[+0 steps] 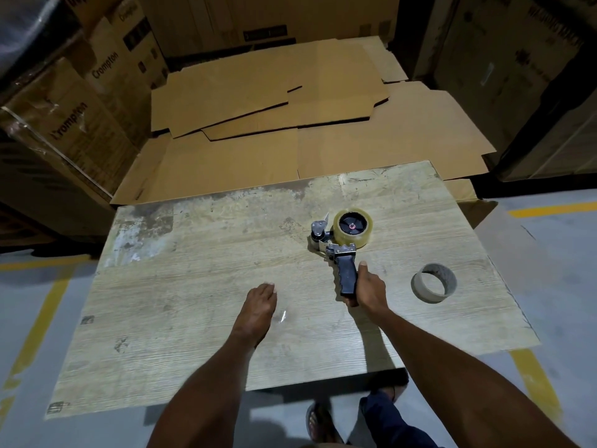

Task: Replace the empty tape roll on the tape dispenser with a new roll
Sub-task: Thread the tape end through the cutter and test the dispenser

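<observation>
Dispenser (336, 244) lies on its side on the table (193, 286), right of the middle, with the new roll (352, 226) already seated on its hub at the far end and the handle pointing back toward you. Laid flat like this, the roll's open face is up, which I judge makes it easy to check the seating and reach the tape end.

Your right hand (370, 291) is wrapped round the near end of the handle, fingers curled closed on it with the thumb lying along its right edge, probably to steady the tool or lift it. Your left hand (260, 302) rests palm down on the bare table, left of the dispenser and apart from it, fingers loosely together and holding nothing.

The empty core (434, 282) stands on its edge just right of your right hand, off the tool and out of the way (nothing shows inside the ring). Whether the tape is threaded past the roller and blade, I cannot tell. The swap itself looks nearly done.
</observation>
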Available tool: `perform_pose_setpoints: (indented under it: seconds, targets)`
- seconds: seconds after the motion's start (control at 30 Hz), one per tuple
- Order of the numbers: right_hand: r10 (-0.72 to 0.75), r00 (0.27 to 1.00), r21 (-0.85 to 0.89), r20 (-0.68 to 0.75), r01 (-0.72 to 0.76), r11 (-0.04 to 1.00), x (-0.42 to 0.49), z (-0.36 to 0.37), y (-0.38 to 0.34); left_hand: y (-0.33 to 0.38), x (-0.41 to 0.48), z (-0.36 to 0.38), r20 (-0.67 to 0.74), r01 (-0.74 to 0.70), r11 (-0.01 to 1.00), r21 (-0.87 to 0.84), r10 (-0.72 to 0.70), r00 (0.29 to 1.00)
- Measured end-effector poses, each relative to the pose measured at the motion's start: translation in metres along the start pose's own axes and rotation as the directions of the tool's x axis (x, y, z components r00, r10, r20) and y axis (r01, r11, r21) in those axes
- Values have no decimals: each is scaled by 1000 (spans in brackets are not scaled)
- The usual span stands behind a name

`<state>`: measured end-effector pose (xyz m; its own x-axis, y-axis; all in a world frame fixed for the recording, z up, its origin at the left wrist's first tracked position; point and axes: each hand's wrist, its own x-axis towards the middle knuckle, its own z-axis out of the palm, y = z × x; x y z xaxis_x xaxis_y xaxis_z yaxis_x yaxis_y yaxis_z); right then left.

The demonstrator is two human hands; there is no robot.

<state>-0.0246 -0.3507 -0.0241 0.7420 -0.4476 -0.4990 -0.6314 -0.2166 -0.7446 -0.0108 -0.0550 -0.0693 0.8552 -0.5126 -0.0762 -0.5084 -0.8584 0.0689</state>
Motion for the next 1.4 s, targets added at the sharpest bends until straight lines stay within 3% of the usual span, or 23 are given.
perform_pose_setpoints:
  seconds: [0.2,0.57,0.73,0.97,1.17,1.4]
  targets:
    - [6,1000,40,16,-6,999,-4,-4,1,14,12,-24,-13,-38,995,96,39,999]
    - [46,998,69,52,-49,996,0,-6,-1,15,16,-33,47,7,996,83,-11,999]
    - [-12,1000,101,26,9,995,-6,-6,-1,15,19,-33,48,36,994,107,-41,998]
    - [-239,971,-180,-25,231,956,-16,-8,-3,17,15,-37,96,33,983,182,-51,994]
    - [-242,969,-207,-42,228,951,-14,-12,3,24,17,-39,127,46,990,134,-63,990]
    - [-335,937,-268,-95,300,916,-14,-19,10,43,22,-67,205,190,979,66,-200,958]
